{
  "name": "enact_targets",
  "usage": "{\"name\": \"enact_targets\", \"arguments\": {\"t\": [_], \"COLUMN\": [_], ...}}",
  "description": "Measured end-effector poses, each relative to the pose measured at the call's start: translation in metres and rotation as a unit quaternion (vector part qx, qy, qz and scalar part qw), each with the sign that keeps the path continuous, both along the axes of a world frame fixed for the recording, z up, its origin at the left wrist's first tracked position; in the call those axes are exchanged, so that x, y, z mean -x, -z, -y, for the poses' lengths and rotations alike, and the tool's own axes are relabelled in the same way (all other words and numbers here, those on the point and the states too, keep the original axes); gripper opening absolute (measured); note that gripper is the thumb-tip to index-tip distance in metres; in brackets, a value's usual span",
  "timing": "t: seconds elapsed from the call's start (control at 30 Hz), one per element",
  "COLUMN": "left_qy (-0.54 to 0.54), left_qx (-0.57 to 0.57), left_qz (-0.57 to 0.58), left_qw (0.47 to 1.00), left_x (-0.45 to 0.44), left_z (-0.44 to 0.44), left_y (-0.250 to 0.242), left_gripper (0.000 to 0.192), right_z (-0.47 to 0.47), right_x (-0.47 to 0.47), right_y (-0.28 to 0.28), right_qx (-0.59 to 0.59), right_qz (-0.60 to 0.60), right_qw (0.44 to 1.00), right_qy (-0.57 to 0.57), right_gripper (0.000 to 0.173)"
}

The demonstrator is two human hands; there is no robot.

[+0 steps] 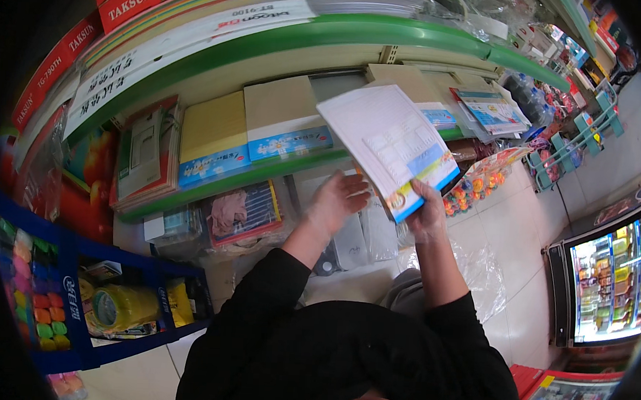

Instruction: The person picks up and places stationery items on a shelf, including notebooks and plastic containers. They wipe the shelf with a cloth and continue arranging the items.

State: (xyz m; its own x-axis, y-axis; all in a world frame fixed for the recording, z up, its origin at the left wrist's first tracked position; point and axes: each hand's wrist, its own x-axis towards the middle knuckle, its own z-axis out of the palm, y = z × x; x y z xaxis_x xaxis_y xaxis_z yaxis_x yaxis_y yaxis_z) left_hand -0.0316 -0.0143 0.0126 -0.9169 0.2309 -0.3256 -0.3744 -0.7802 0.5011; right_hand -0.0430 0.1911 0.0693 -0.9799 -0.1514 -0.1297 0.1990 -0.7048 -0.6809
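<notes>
My right hand [428, 212] grips the lower right edge of a stack of paper pads [381, 130] with white pages and a blue and yellow printed band. The stack is tilted above the shelf. To its left, my left hand [340, 196] is off the stack, its fingers apart and nothing in it. Behind the hands, a yellowish pad [214, 124] and a beige pad [279, 103], both with blue floral bands, lie side by side on a green-edged shelf [190, 190]. Brown-covered pads [146, 153] stand at the shelf's left end.
An upper shelf with a green edge [362, 31] juts out over the pads. A blue rack [76, 301] holding rolls of tape [122, 306] stands at left. Bagged goods [246, 212] lie below the shelf. Clear plastic wrap [474, 278] is on the tiled floor; a lit display cooler [612, 280] stands at right.
</notes>
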Motion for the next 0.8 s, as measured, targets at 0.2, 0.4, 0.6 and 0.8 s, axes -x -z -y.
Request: {"name": "enact_targets", "arguments": {"t": [0.2, 0.4, 0.6, 0.8], "left_qy": [0.124, 0.226, 0.375, 0.378], "left_qx": [0.17, 0.573, 0.775, 0.771], "left_qz": [0.001, -0.18, -0.225, -0.212], "left_qw": [0.978, 0.767, 0.457, 0.467], "left_x": [-0.007, 0.001, -0.014, -0.018], "left_z": [-0.011, -0.016, -0.015, -0.013], "left_y": [-0.017, 0.002, 0.006, 0.0], "left_gripper": [0.041, 0.042, 0.038, 0.036], "right_z": [0.08, 0.129, 0.14, 0.155], "right_x": [0.073, 0.145, 0.177, 0.175], "right_y": [-0.036, -0.022, 0.005, -0.01], "right_qx": [0.002, -0.077, -0.11, -0.135], "right_qz": [0.048, 0.17, 0.231, 0.262], "right_qw": [0.999, 0.982, 0.962, 0.949], "right_qy": [0.025, 0.038, 0.096, 0.108], "right_gripper": [0.041, 0.031, 0.031, 0.027]}}
